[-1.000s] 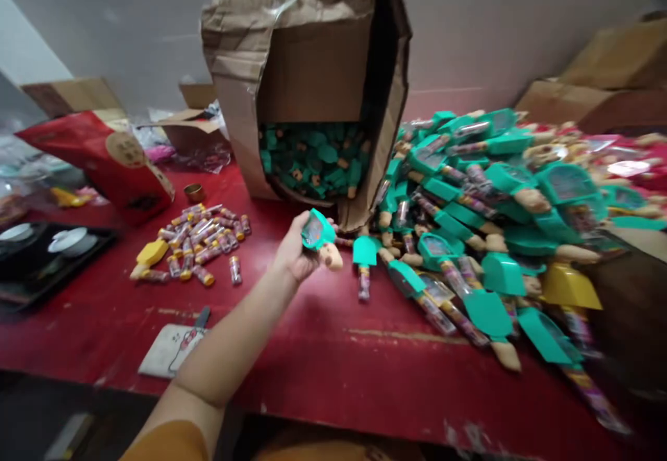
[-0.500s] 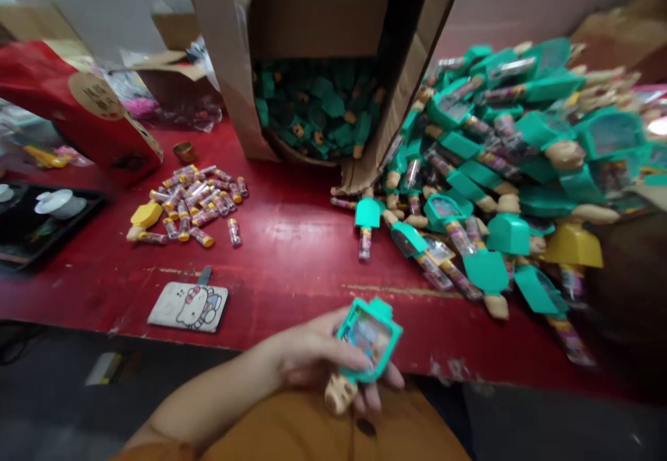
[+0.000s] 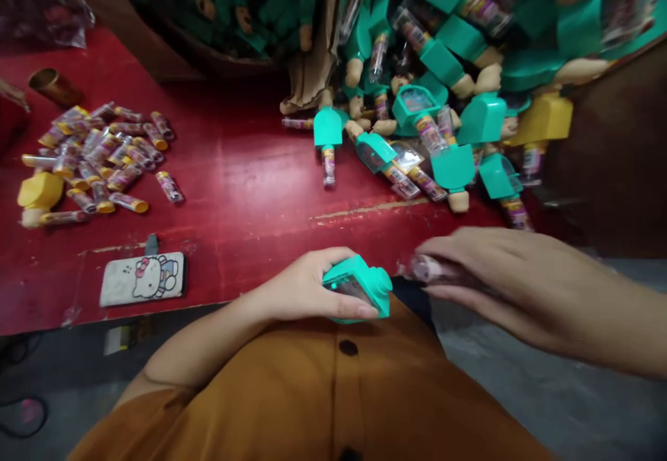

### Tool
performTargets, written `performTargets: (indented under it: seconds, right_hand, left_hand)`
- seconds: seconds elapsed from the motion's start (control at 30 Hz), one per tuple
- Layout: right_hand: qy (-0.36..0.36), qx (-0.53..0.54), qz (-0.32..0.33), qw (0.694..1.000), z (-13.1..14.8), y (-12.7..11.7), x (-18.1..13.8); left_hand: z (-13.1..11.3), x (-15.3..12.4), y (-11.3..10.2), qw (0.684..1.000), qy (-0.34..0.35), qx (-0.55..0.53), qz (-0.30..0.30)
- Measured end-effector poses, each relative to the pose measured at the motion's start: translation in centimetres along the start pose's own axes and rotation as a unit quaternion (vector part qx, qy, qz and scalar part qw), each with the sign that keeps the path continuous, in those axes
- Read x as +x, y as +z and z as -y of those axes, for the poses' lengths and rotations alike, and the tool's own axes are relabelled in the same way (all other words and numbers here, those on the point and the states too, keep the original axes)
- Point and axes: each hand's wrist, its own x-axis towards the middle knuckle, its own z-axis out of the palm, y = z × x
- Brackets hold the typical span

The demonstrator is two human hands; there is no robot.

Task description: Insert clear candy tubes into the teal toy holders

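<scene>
My left hand (image 3: pixel 307 286) is closed around a teal plastic toy case (image 3: pixel 359 287) with a clear window and a round neck that points right. My right hand (image 3: pixel 515 291) comes in from the right, its thumb and fingers pinching a small clear tube (image 3: pixel 430 266), blurred by motion. A short gap lies between the tube and the case's neck. Similar toys in a large pile (image 3: pixel 442 58) have teal cases, beige heads and filled tubes. On the left lie several loose tubes (image 3: pixel 104 148) with yellow caps.
An open cardboard box (image 3: pixel 313 51) of teal parts stands at the back of the red table (image 3: pixel 234 190). A phone in a cartoon cat case (image 3: pixel 143 279) lies near the front edge. A yellow-cased toy (image 3: pixel 40 194) and a brass-coloured cup (image 3: pixel 52 86) are at left.
My right hand has come into view holding a tube. My left hand has turned the teal case so its neck points right. The view has tilted down and shifted right.
</scene>
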Motion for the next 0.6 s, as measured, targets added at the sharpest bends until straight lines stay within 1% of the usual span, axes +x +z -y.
performTargets:
  seconds: [0.07,0.1,0.17,0.23,0.27,0.3,0.33,0.4,0.47,0.57,0.6]
  right_hand:
    - [-0.023,0.092,-0.007,0.995,0.0,0.5,1.5]
    - [-0.014,0.153,-0.019,0.988,0.1,0.9,2.2]
    - [0.049,0.280,-0.042,0.958,0.2,1.7,3.2]
    - [0.110,0.379,-0.033,0.918,0.2,2.5,3.7]
    - [0.124,0.404,-0.019,0.906,0.1,2.8,3.8]
    - [0.125,0.405,-0.007,0.906,0.0,3.0,3.8]
    - [0.111,0.384,0.005,0.916,-0.2,3.1,3.8]
    - [0.061,0.308,0.021,0.949,-0.6,2.8,3.9]
    - [0.013,0.234,0.026,0.972,-1.0,2.2,3.8]
    - [-0.017,0.165,0.020,0.986,-1.5,1.3,3.6]
    - [-0.023,0.145,0.029,0.989,-1.6,1.3,3.5]
  left_hand:
    - [0.1,-0.4,0.0,1.000,0.007,0.020,-0.007]
    - [0.3,-0.7,0.0,1.000,0.010,0.020,-0.022]
    - [0.7,-1.3,-0.2,0.998,0.012,0.011,-0.054]
    - [1.2,-1.8,-0.4,0.997,0.011,-0.002,-0.075]
    - [1.3,-2.0,-0.5,0.997,0.010,-0.010,-0.081]
    - [1.5,-2.1,-0.6,0.996,0.007,-0.017,-0.083]
    - [1.6,-2.2,-0.6,0.996,0.003,-0.025,-0.081]
    - [1.7,-2.3,-0.7,0.997,-0.005,-0.033,-0.071]
    - [1.8,-2.2,-0.8,0.998,-0.004,-0.026,-0.062]
    - [1.8,-2.0,-1.0,0.998,-0.001,-0.013,-0.061]
    - [1.7,-1.8,-1.0,0.998,-0.006,-0.009,-0.058]
